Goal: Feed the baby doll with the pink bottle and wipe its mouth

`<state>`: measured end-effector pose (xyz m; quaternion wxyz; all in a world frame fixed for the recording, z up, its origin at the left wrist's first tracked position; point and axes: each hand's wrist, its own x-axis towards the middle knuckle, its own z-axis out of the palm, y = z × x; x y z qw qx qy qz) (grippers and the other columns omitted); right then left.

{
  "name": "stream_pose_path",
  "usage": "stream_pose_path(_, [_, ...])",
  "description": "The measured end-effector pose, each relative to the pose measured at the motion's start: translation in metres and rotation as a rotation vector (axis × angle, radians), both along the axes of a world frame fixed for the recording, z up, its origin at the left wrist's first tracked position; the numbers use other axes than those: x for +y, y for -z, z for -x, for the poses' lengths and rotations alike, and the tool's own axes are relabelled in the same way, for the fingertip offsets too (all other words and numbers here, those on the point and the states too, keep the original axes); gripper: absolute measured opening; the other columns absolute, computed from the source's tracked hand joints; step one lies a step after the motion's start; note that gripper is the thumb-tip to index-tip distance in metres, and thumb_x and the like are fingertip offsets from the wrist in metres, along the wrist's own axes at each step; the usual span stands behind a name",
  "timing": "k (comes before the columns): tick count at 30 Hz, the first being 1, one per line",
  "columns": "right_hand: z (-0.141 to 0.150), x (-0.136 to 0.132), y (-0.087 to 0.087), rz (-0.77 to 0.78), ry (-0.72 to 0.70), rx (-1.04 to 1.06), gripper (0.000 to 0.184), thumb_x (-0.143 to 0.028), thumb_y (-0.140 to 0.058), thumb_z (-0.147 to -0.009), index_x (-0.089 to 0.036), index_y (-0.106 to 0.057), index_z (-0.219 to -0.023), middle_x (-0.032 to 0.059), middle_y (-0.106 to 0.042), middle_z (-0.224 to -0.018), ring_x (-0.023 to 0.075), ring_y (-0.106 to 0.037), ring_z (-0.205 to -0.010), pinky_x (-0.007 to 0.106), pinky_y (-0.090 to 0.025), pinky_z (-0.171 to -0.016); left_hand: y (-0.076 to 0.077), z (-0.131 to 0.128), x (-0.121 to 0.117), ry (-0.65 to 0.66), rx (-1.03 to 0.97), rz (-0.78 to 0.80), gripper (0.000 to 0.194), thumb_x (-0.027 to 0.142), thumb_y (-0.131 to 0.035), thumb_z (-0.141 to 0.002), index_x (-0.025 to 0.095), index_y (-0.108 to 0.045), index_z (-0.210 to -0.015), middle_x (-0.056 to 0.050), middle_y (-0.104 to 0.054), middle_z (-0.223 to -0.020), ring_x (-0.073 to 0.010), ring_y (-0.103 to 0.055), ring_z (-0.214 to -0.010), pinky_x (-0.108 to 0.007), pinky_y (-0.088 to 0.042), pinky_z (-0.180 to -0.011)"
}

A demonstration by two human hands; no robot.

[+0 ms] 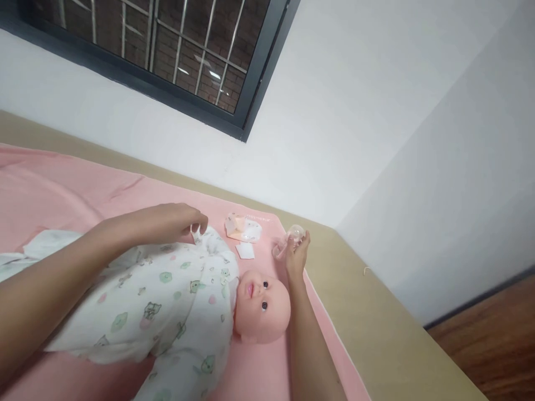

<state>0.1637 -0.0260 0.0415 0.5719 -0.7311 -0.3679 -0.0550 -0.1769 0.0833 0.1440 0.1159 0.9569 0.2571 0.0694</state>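
Note:
A baby doll (263, 309) lies on its back on a pink sheet (254, 379), head to the right, in a white outfit (142, 312) printed with green and pink animals. Beside the doll's far shoulder, my left hand (190, 219) pinches a small white scrap (196, 234); whether it is part of the outfit I cannot tell. Past the doll's head, my right hand (297, 257) has its fingers around a clear, rounded plastic object (296, 232), whose kind I cannot make out. Pinkish see-through plastic (278, 246) shows just left of those fingers.
An opened white and orange packet (243, 227) and a white square piece (244, 250) lie on the sheet between my hands. The sheet covers part of a wooden tabletop (355, 295) against a white wall (334, 111). A barred window (167, 50) is above.

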Motion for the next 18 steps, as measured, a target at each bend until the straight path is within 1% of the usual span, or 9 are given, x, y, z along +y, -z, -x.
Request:
stream_pose_path(2, [-0.004,-0.001,0.006,-0.040,0.017,0.028,0.077,-0.057,-0.039,-0.086,-0.015,-0.019,-0.147,0.0188,-0.038,-0.144,0.0252,-0.046,-0.127,0.039,-0.038,-0.104,-0.003,0.008,0.007,-0.073,0.033,-0.004,0.024,0.017,-0.048,-0.080,0.023,-0.065,-0.096,-0.008,-0.068,-0.096,-0.0247,-0.063,-0.082,-0.032,-0.045,-0.065])
stream_pose_path(4, [-0.009,-0.003,0.013,-0.068,0.062,0.046,0.075,-0.057,-0.038,-0.086,-0.014,-0.023,-0.145,0.0198,-0.040,-0.141,0.0246,-0.048,-0.123,0.039,-0.040,-0.102,-0.006,0.018,0.014,-0.156,0.049,0.011,0.031,0.011,-0.043,-0.081,0.023,-0.065,-0.099,-0.008,-0.068,-0.098,-0.0231,-0.063,-0.082,-0.031,-0.045,-0.066])
stream_pose_path(6, [-0.015,-0.006,0.020,-0.082,0.116,0.097,0.072,-0.058,-0.038,-0.086,-0.014,-0.027,-0.142,0.0197,-0.042,-0.137,0.0240,-0.051,-0.118,0.039,-0.040,-0.101,-0.008,0.027,0.021,-0.205,0.040,0.032,0.034,0.009,-0.039,-0.083,0.022,-0.065,-0.101,-0.006,-0.068,-0.098,-0.0214,-0.062,-0.083,-0.030,-0.044,-0.067])
stream_pose_path(8, [-0.022,-0.008,0.025,-0.093,0.158,0.164,0.072,-0.059,-0.038,-0.085,-0.013,-0.030,-0.139,0.0191,-0.045,-0.133,0.0236,-0.053,-0.114,0.039,-0.040,-0.101,-0.009,0.035,0.027,-0.216,0.023,0.028,0.032,0.011,-0.040,-0.085,0.021,-0.066,-0.101,-0.005,-0.068,-0.095,-0.0206,-0.060,-0.081,-0.029,-0.042,-0.067])
stream_pose_path(11, [-0.030,-0.010,0.032,-0.116,0.197,0.236,0.073,-0.062,-0.034,-0.085,-0.012,-0.030,-0.138,0.0191,-0.046,-0.130,0.0231,-0.055,-0.112,0.038,-0.043,-0.097,-0.006,0.041,0.034,-0.221,0.051,0.010,0.028,0.012,-0.045,-0.082,0.019,-0.065,-0.100,-0.004,-0.067,-0.087,-0.0205,-0.057,-0.074,-0.028,-0.038,-0.062])
stream_pose_path(15, [-0.038,-0.010,0.037,-0.136,0.219,0.305,0.072,-0.063,-0.028,-0.085,-0.011,-0.030,-0.135,0.0198,-0.047,-0.128,0.0209,-0.059,-0.104,0.035,-0.049,-0.087,-0.001,0.040,0.040,-0.244,0.111,0.036,0.029,0.009,-0.046,-0.078,0.018,-0.063,-0.100,-0.003,-0.063,-0.078,-0.0196,-0.054,-0.066,-0.028,-0.033,-0.058])
stream_pose_path(18, [-0.042,-0.010,0.040,-0.144,0.231,0.353,0.069,-0.062,-0.027,-0.086,-0.011,-0.032,-0.132,0.0194,-0.048,-0.127,0.0193,-0.060,-0.100,0.033,-0.051,-0.084,0.000,0.036,0.042,-0.257,0.144,0.030,0.027,0.008,-0.049,-0.079,0.018,-0.062,-0.100,-0.001,-0.062,-0.076,-0.0181,-0.052,-0.064,-0.027,-0.032,-0.059])
